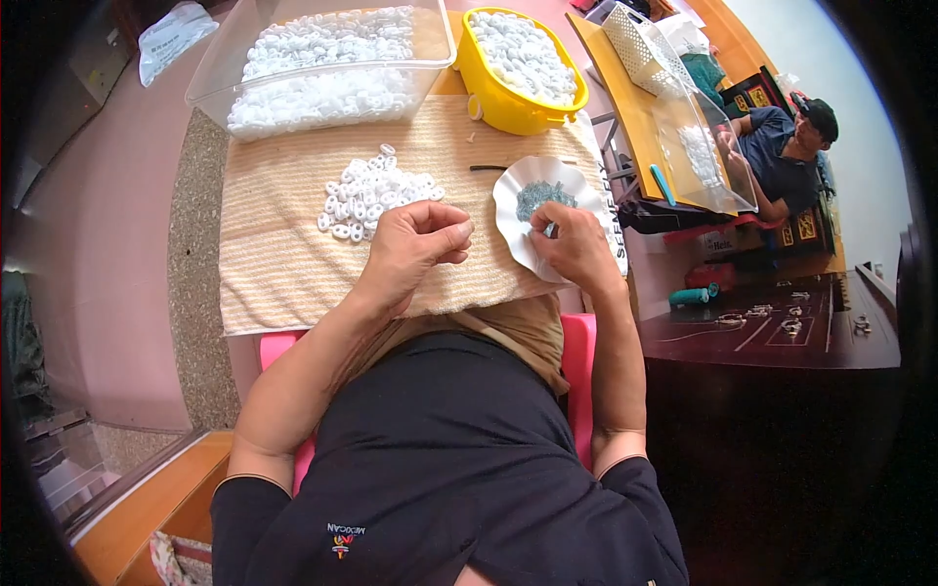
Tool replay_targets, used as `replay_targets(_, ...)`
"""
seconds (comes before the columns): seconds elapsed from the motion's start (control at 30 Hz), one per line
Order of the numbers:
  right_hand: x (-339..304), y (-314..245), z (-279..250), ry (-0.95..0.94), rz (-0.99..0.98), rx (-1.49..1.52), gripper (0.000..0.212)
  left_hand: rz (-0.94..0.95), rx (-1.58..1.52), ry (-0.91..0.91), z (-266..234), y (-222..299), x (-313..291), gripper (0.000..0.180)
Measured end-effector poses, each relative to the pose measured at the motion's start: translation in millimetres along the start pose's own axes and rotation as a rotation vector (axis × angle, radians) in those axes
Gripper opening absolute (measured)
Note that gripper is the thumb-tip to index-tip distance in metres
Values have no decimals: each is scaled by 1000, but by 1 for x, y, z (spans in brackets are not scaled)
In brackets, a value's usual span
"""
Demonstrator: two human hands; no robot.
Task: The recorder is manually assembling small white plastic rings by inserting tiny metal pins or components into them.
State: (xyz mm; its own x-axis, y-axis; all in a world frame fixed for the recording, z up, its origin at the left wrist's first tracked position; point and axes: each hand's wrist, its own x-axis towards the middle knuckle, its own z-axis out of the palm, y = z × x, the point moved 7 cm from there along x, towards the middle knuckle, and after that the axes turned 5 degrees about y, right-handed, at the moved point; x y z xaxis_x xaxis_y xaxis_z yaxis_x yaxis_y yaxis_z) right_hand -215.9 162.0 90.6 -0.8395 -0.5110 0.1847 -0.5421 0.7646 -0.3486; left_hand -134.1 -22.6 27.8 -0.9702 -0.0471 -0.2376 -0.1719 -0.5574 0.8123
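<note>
The left hand (415, 242) is curling its fingers near a pile of white plastic pieces (366, 200) lying toward its eleven o'clock. The right hand (578, 244) is reaching over a white dish (510, 210) of small clear bits (537, 197). A clear bin (217, 80) is standing at eleven o'clock, a yellow tub (528, 119) toward half past twelve. A person (772, 146) is sitting at two o'clock.
</note>
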Motion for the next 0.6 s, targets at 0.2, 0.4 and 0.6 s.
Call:
replay_targets(0.2, 0, 9, -1, -18, 47, 11, 12, 3, 4, -7, -1, 0, 0, 14)
replay_targets(0.4, -2, 3, -1, -17, 23, -46, 12, 0, 4, -9, -1, -1, 1, 15)
replay_targets(0.6, 2, -2, 1, -45, -6, -114, 11, 2, -2, -7, 0, -1, 0, 15)
